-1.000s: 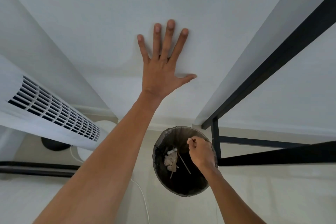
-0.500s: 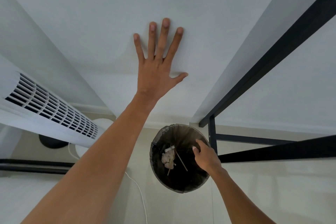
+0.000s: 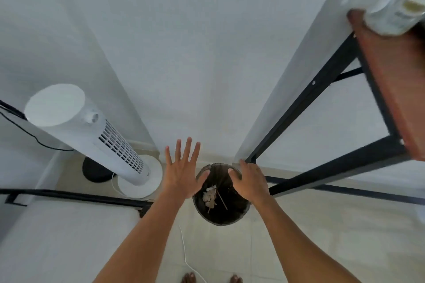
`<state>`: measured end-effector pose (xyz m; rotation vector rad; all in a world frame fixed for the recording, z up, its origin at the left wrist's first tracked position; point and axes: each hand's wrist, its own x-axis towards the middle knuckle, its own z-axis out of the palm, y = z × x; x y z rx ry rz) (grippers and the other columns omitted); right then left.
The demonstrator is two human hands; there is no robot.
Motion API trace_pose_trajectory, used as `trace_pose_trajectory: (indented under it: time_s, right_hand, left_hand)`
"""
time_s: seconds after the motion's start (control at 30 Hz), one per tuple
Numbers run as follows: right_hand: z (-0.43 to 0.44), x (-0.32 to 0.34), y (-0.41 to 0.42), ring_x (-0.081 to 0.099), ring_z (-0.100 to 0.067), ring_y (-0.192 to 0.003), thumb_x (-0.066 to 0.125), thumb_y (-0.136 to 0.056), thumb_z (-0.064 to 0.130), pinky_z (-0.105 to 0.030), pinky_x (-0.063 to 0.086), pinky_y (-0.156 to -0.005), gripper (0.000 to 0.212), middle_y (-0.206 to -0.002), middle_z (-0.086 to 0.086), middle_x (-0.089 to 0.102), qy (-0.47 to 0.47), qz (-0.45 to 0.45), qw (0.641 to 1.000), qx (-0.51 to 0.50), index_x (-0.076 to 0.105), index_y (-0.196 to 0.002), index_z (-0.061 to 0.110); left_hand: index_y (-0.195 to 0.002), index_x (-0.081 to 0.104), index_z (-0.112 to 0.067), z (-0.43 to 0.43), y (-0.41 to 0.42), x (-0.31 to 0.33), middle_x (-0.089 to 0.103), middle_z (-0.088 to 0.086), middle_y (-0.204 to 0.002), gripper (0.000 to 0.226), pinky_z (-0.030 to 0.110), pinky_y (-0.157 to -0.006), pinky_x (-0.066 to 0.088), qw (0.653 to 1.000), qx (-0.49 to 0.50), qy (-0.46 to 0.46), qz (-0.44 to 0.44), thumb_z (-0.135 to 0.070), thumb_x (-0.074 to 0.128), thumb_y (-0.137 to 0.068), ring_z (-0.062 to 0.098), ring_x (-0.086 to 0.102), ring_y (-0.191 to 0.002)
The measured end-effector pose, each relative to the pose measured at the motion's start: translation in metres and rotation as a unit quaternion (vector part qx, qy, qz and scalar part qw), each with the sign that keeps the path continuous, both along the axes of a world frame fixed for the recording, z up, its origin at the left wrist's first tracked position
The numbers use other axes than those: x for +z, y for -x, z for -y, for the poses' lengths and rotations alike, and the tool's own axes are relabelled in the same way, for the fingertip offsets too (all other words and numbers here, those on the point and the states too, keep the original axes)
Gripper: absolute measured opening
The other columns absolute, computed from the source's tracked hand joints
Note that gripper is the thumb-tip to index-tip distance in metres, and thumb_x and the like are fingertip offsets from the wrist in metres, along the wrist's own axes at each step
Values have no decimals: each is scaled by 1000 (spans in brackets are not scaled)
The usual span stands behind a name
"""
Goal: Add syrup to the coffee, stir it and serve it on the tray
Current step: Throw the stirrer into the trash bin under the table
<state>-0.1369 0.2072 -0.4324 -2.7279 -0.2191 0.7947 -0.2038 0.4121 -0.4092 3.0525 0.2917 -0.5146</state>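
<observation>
Two white walls (image 3: 184,53) fill most of the scene, meeting in a corner above a pale tiled floor (image 3: 310,236). At the right, a table with a black metal frame (image 3: 305,103) and a reddish-brown wooden top (image 3: 391,80) stands against the wall; only the top's near-left corner shows. On that corner sits something clear and glassy (image 3: 391,7), too blurred to name, so I cannot tell whether it is the coffee or the syrup; no tray is in sight.

At the left, a white tower fan (image 3: 92,131) rises from a round white base (image 3: 140,181), with a dark round object (image 3: 94,171) on the floor just behind it. A thin white cord (image 3: 186,250) trails across the tiles from the fan's base toward the person's bare toes (image 3: 189,278) at the bottom edge.

Between the fan and the table leg, close to the wall, stands a round dark waste bin (image 3: 220,213) lined with a black bag. Inside it lie a crumpled pale wad (image 3: 208,197) and a thin wooden stick (image 3: 222,200), resting slantwise against the rubbish.

Both forearms reach out over the bin. The left hand (image 3: 181,177) is spread flat, fingers wide apart, holding nothing, hanging above the bin's left rim. The right hand (image 3: 249,181) is likewise empty, fingers loosely extended and palm down, over the bin's right rim and just beside the table's black leg.
</observation>
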Motion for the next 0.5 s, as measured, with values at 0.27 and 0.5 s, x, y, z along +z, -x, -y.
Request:
trace_pose_trajectory:
  time_s: [0.27,0.5]
  right_hand:
    - [-21,188,41,16,-37,-158,30,-101,66,-56,17,-127,78,-168,-16,26,-22,64,997,34,23,-163,21]
    - [-9,313,51,10,-40,-159,25,-103,64,-55,6,-127,74,-170,-17,23,-30,207,976,59,22,-164,21]
  left_hand:
    - [-161,-12,-25,20,58,160,-17,5,-169,92,62,-120,-9,998,30,20,-57,-79,8,-89,34,-15,-154]
    - [-161,-10,-28,6,54,285,-17,3,-169,96,66,-118,-10,999,45,10,13,-85,7,-84,33,-15,-155]
